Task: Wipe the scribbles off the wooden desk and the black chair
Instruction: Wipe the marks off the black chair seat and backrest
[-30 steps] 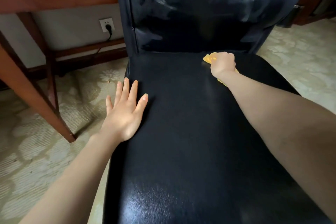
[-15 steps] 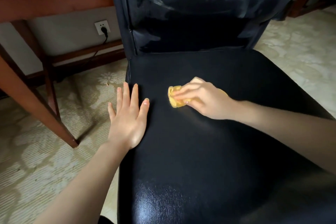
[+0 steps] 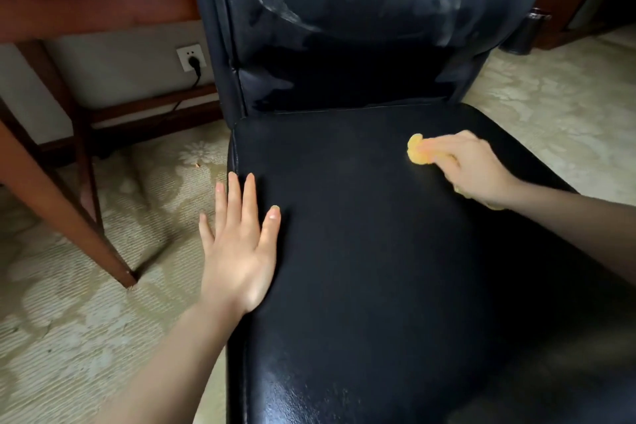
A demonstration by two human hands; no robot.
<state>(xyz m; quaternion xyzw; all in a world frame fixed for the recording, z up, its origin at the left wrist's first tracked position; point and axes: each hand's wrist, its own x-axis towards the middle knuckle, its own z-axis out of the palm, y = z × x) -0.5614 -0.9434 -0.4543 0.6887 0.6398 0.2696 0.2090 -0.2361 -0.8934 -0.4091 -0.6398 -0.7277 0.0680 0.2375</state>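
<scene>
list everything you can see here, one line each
chair: one, black, centre
smears: several, whitish, on the chair's backrest
cloth: one, yellow, right part of the seat
desk: one, reddish-brown wood, upper left
socket: one, white, on the wall below the desk
plug: one, black, in the socket
carpet: one, pale patterned, on the floor
dark container: one, blackish, right of the backrest; kind unclear
left hand: flat, fingers straight, on the seat's left edge
right hand: holding the cloth against the seat

Left grip (image 3: 237, 251) flat — right grip (image 3: 471, 169) curled.
</scene>
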